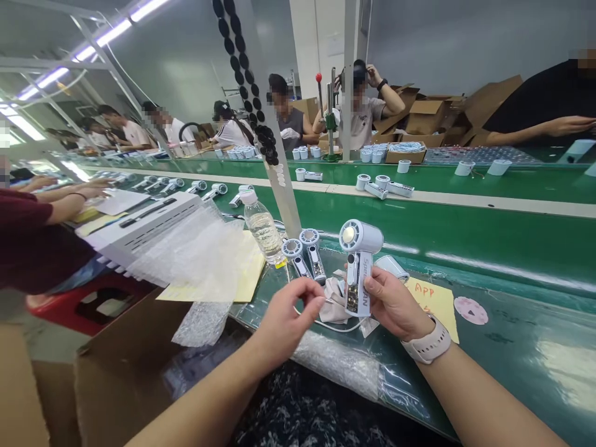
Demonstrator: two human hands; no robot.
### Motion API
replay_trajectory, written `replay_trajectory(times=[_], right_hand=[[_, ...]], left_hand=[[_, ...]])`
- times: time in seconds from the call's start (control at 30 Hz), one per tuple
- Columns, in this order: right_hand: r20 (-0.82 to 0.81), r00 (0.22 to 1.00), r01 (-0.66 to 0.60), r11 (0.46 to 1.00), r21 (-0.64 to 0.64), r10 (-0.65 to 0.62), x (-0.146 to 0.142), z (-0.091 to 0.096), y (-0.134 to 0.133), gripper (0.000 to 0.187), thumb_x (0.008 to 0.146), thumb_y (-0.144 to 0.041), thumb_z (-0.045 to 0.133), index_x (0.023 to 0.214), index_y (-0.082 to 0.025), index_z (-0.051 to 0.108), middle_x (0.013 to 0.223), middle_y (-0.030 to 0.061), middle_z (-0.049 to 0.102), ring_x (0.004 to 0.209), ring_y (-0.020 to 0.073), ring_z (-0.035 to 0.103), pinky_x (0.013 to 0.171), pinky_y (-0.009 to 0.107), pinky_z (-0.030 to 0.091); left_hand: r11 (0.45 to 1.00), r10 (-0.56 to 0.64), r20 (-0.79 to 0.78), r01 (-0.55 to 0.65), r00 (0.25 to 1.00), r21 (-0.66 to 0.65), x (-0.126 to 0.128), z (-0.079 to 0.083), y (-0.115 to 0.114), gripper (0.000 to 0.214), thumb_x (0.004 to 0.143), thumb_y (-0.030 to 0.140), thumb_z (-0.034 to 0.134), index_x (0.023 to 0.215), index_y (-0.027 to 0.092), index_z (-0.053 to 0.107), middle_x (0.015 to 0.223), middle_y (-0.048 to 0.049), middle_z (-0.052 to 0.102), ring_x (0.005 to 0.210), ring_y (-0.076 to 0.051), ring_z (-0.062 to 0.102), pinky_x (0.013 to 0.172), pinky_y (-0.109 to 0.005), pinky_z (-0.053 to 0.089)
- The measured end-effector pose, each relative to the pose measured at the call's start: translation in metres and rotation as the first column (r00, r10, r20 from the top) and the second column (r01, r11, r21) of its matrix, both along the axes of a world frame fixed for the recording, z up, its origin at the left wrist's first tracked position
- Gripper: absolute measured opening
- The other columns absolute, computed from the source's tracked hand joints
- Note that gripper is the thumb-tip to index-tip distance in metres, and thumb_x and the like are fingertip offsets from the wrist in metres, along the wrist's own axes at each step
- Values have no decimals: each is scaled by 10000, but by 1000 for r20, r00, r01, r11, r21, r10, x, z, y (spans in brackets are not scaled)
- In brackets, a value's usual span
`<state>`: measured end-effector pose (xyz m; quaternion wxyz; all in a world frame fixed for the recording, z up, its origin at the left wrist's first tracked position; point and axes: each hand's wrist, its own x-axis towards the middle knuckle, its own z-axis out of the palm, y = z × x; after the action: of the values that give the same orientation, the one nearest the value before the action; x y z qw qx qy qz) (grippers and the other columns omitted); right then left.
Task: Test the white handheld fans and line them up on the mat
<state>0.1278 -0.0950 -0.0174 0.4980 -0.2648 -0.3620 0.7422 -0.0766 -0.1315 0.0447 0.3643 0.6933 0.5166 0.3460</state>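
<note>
Handwritten red letters reading "APP" stand on a yellow note [431, 307] lying on the green worktop [507, 347], with further marks beneath them too faint to make out. Printed lettering runs lengthwise along the handle of a white handheld fan [359, 264] held in the person's right hand [393, 304]; the letters are partly unclear, and only a final "AN" reads with confidence. A pink round sticker [470, 310] just beside the note bears a small dark triangle and no legible words. Dark marks on a pale upright strip [279, 186] are too small to read.
</note>
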Motion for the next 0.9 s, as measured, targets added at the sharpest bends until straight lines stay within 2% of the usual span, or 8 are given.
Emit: replay_trajectory(times=[0.07,0.17,0.4,0.53,0.6,0.7,0.8,0.9], right_hand=[[23,1000,14,1000,26,-15,-2,0,-1,476,608,-483,917,946,-202,734,893,53,758,833,223,696,792,361,538],[52,998,37,998,55,-40,-5,2,-3,501,568,-487,933,927,-200,733,910,58,753,888,236,683,840,372,525],[86,995,48,995,84,-55,-7,5,-5,549,543,-511,935,939,-189,732,905,61,747,905,247,663,834,368,511],[43,998,42,996,83,-46,-10,7,-7,488,631,-502,897,969,-198,720,945,57,742,924,237,659,864,366,505],[-4,1000,20,997,68,-20,-12,9,-8,446,693,-510,857,981,-206,702,961,55,736,913,228,664,864,368,511],[-45,997,-53,997,64,56,-15,11,-11,439,705,-460,863,1010,-214,663,955,42,721,857,199,667,800,331,529],[-22,994,-108,992,66,110,-18,11,-15,406,703,-350,878,999,-209,639,890,9,695,704,139,641,656,257,513],[-15,987,-160,985,69,161,-17,11,-17,312,765,-317,822,984,-200,634,826,0,682,614,116,623,594,241,487]], left_hand=[[999,-40,78,43,996,-34,18,0,-3,150,844,331,540,774,200,559,695,17,520,665,-146,473,672,-292,403],[997,-32,155,42,987,-63,33,-4,-1,149,848,336,538,783,202,543,658,38,468,637,-136,432,656,-284,387],[999,20,69,-17,997,-33,37,-5,2,140,843,324,532,761,212,537,616,52,426,612,-135,417,623,-273,364],[997,79,34,-79,996,-3,38,-10,5,128,798,300,574,717,215,524,589,57,407,581,-130,395,592,-270,337],[996,85,59,-83,995,-32,37,-17,9,163,779,305,606,696,215,499,583,64,391,565,-120,366,579,-264,322],[994,73,134,-61,988,-95,35,-27,13,236,786,354,624,688,218,456,593,66,386,559,-113,354,566,-259,313],[991,49,161,-28,986,-131,28,-32,13,294,798,408,627,688,226,424,592,60,401,564,-123,399,562,-259,324],[997,-20,-7,19,1000,-77,7,-23,14,242,791,368,617,686,222,455,631,36,474,611,-142,455,596,-273,364]])
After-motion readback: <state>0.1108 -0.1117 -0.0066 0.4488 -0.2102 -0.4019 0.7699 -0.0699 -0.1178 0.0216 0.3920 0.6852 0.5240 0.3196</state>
